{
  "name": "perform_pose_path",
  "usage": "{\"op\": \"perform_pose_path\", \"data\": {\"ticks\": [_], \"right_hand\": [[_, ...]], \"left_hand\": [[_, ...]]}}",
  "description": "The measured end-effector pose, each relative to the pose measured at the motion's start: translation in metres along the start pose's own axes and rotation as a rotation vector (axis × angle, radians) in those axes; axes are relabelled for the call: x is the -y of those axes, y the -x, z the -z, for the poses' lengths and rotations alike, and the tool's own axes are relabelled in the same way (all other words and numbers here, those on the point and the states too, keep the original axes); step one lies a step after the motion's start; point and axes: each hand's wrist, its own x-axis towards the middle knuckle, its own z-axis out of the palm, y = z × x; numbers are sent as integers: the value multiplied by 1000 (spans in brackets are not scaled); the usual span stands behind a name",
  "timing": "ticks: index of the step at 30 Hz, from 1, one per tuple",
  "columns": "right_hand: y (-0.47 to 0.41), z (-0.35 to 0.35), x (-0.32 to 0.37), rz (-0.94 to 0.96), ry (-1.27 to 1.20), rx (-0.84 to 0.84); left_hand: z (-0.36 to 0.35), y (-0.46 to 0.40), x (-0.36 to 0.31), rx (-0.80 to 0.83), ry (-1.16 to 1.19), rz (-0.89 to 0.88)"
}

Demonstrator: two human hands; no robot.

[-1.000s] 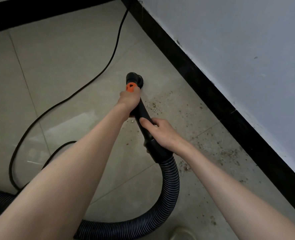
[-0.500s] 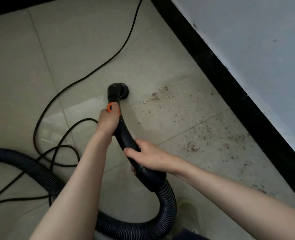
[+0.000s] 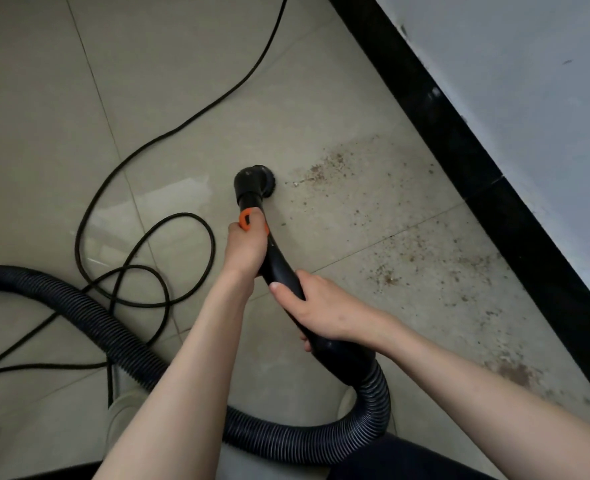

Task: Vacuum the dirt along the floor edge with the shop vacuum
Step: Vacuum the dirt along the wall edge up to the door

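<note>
I hold a black curved vacuum wand (image 3: 279, 263) with an orange collar (image 3: 245, 220). My left hand (image 3: 246, 245) grips it at the collar, and my right hand (image 3: 324, 311) grips it lower down near the hose joint. The round black nozzle (image 3: 255, 183) points down at the beige tiled floor, just left of a patch of brown dirt (image 3: 324, 169). More dirt (image 3: 435, 265) is scattered to the right, toward the black baseboard (image 3: 459, 143). The ribbed black hose (image 3: 321, 441) loops behind my arms and runs off to the left.
A black power cord (image 3: 169, 133) snakes across the tiles and coils at the left (image 3: 148, 268). A grey-white wall (image 3: 528, 81) rises above the baseboard at the right. A light shoe (image 3: 124, 407) shows under my left arm.
The nozzle has pulled back left, off the dirt patch, which now lies uncovered to its right. My view has tilted down, so more hose and coiled cord show at left.
</note>
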Motion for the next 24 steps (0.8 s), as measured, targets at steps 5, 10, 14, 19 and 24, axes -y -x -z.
{"op": "perform_pose_path", "data": {"ticks": [5,10,14,19,24], "right_hand": [[4,3,-4,-32,-28,-56],[2,6,-9,-56,-50,-117],[3,13,-15,-67,-66,-160],[4,21,-24,-80,-100,-194],[-2,38,-27,-91,-77,-222]], "left_hand": [[-11,1,-4,53,-37,-22],[-22,-1,-10,100,-68,-15],[-36,-3,-17,133,-119,-34],[-55,-4,-19,135,-154,-61],[-68,-8,-30,192,-137,-48]]}}
